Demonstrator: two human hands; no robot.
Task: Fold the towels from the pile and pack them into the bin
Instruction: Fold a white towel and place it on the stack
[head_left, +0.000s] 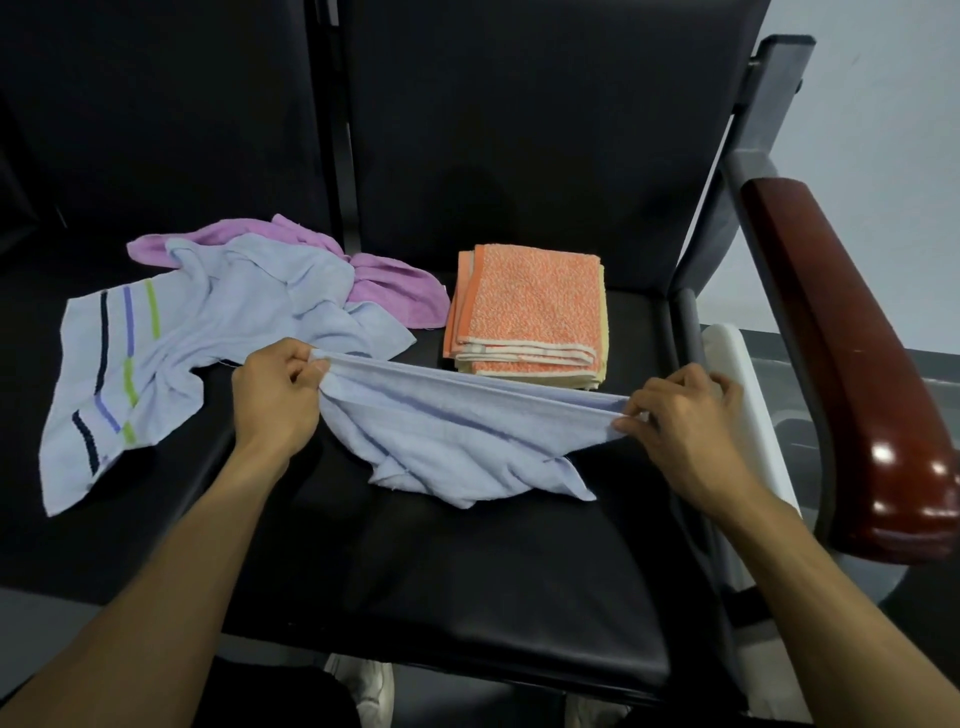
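Observation:
A light blue towel (457, 436) hangs stretched between my hands over the black seat. My left hand (278, 392) pinches its left top corner. My right hand (685, 415) pinches its right top corner. The towel's lower part sags in folds onto the seat. To the left lies the loose pile: a light blue towel with dark, blue and green stripes (171, 343) over a purple towel (384, 286). Behind the held towel sits a folded orange towel (530, 306) on top of a folded yellow towel (597, 376). A white bin edge (743, 374) shows at the right, beside the seat.
The black seat (467, 571) has a black backrest (493, 130) behind it and a second seat to the left. A dark red wooden armrest (852, 353) on a grey frame rises at the right. White shoes (374, 686) show below the seat's front edge.

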